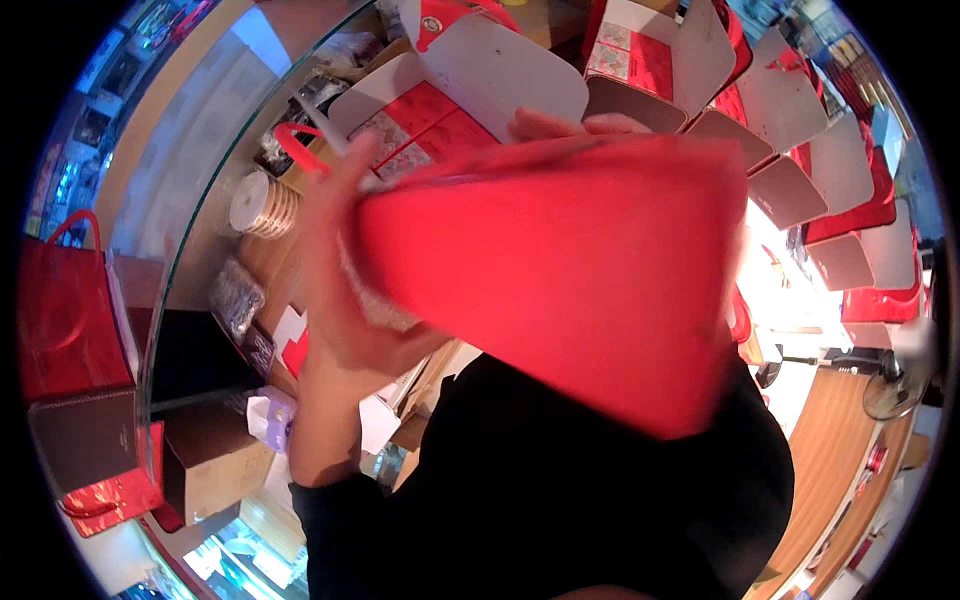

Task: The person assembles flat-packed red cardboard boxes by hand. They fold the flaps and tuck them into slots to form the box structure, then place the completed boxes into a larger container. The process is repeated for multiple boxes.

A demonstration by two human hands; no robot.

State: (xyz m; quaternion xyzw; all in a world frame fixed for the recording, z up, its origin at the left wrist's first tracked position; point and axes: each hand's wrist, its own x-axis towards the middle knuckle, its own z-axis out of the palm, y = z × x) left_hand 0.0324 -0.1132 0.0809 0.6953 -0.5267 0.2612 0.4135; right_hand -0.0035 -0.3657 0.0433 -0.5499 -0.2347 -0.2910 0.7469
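Note:
A large flat red box lid or card (560, 270), blurred by motion, fills the middle of the view, held up close. My left hand (335, 270) grips its left edge, fingers wrapped around the side. Only the fingertips of my right hand (580, 124) show, curled over the top edge; the red piece hides the rest of that hand. Behind it lie open red gift boxes with grey flaps (470, 70) on a glass counter (200, 200).
More open red and grey boxes (800, 150) line the upper right. A red bag with a handle (60, 310) and a brown box (85, 435) stand at the left. A round tin (262, 205) sits under the glass. A fan (890, 395) stands at the right.

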